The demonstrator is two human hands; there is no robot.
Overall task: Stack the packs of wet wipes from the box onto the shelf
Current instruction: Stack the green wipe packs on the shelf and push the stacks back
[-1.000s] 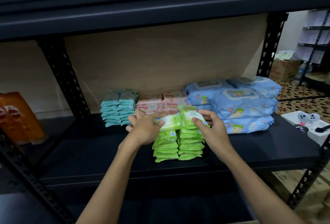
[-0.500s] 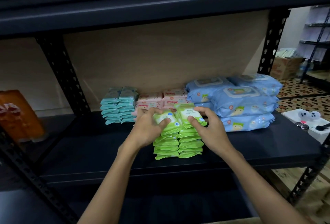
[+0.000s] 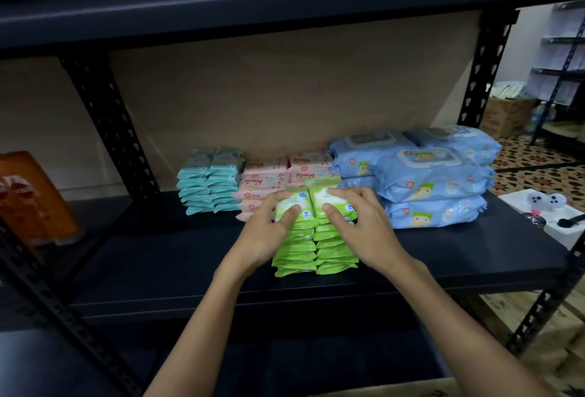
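Note:
Two side-by-side stacks of small green wet wipe packs (image 3: 316, 255) stand near the front of the black shelf (image 3: 152, 257). My left hand (image 3: 264, 235) holds the top pack of the left stack (image 3: 296, 203), with the thumb on its face and the fingers curled round its left edge. My right hand (image 3: 364, 228) presses on the top pack of the right stack (image 3: 321, 194), fingers and thumb spread over its face. Both top packs lie flat on their stacks. The box is not in view.
Teal packs (image 3: 209, 181) and pink packs (image 3: 269, 175) are stacked behind the green ones. Large blue packs (image 3: 424, 178) are piled to the right. Orange bottles (image 3: 28, 200) stand at the far left. A white box (image 3: 560, 222) sits right of the shelf, and an upper shelf (image 3: 285, 0) hangs overhead.
Both hands have lowered the two green packs onto the tops of the stacks. The packs were tilted and now lie flat, with the hands pressing down on them.

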